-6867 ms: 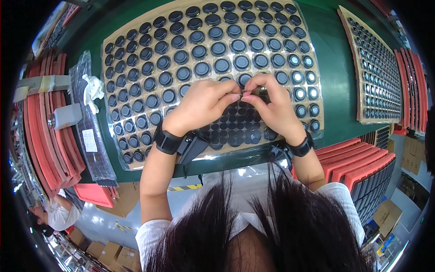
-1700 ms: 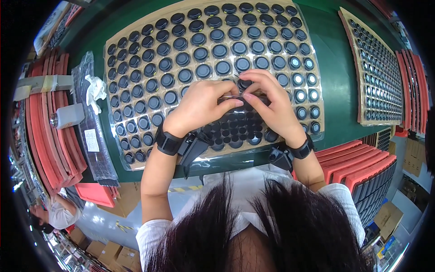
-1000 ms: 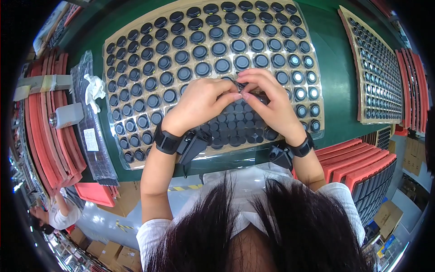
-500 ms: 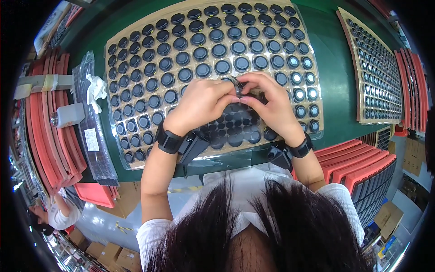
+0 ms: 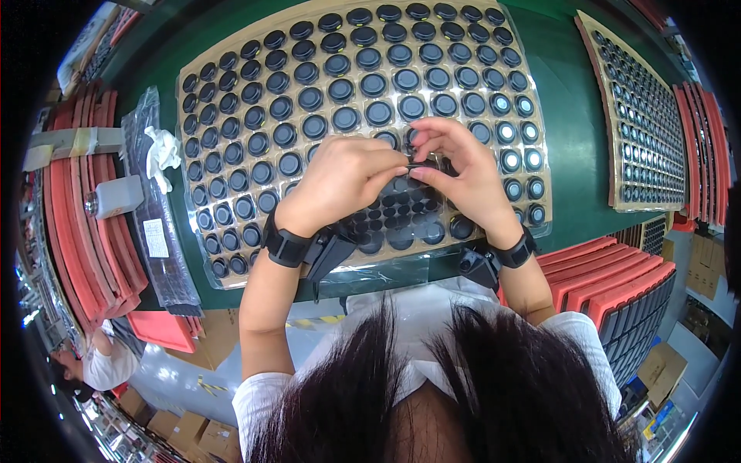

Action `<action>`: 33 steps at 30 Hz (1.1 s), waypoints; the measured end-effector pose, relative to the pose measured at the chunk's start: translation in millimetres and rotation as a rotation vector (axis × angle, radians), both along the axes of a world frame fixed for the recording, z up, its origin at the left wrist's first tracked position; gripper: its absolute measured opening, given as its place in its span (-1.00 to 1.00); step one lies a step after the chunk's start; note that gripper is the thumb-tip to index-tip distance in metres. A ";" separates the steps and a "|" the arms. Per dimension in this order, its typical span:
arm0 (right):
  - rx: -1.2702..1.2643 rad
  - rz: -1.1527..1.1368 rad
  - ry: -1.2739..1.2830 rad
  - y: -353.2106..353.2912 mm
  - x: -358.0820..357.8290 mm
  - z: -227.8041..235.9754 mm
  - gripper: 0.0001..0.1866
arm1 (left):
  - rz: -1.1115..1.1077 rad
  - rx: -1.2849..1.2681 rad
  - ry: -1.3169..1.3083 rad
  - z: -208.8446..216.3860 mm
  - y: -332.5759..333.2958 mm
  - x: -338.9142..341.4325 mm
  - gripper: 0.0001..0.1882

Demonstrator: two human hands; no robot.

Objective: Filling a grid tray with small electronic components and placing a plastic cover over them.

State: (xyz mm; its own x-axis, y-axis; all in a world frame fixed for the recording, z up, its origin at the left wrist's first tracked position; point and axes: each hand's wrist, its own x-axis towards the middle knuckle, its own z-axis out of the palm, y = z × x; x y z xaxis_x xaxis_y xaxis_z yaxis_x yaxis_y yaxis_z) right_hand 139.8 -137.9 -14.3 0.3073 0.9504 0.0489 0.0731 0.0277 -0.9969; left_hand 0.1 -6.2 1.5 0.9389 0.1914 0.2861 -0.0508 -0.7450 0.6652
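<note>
Two bare hands meet above the tray, the left hand (image 5: 340,177) pinching a small dark piece (image 5: 420,163) between thumb and forefinger. The right hand (image 5: 467,174) brings its thumb against that piece, forefinger lifted and the others curled; whether it grips too cannot be told. Just below lies a clear sheet (image 5: 397,212) of dark dots, over the tan tray (image 5: 305,13) and its rows of round black parts. Hands and black wrist straps (image 5: 285,243) with boxy devices block part of the rows. Several parts toward the right show pale, shiny tops.

Left of the tray, a plastic-wrapped bundle (image 5: 171,274) bears a white printed label (image 5: 156,238), its print too small to read. A crumpled white cloth (image 5: 162,154) lies on the bundle; a pale bottle (image 5: 117,197) stands out beside it, against red trays (image 5: 77,231). Rightward, a second tray (image 5: 644,207) rests on the green table (image 5: 571,116).
</note>
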 end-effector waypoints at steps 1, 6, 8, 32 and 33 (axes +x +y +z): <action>-0.008 0.011 0.050 0.0 0.7 0.2 -0.43 | 0.004 0.042 -0.011 0.1 -0.8 0.2 -0.92; 0.048 0.004 0.083 1.6 4.0 -3.1 -0.40 | 0.030 0.139 -0.055 -1.1 -3.2 3.0 -0.89; 0.016 0.013 0.062 1.8 5.0 -2.4 -0.39 | 0.029 0.195 -0.067 -1.9 -5.8 3.5 -0.87; -0.141 0.205 0.091 5.5 24.2 19.5 -0.39 | 0.046 0.459 -0.150 2.2 -16.9 4.7 -0.86; -0.165 0.198 0.099 5.9 24.2 22.0 -0.38 | 0.046 0.457 -0.148 2.0 -17.0 4.9 -0.86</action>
State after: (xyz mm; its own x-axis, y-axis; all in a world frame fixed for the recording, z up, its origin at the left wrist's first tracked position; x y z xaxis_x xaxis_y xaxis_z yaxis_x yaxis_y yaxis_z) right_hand 164.1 -132.0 7.7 0.1102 0.9851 -0.1324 -0.0153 -0.1315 -0.9912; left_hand 5.0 -23.2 3.6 0.8751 0.0557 0.4807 -0.0801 -0.9630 0.2573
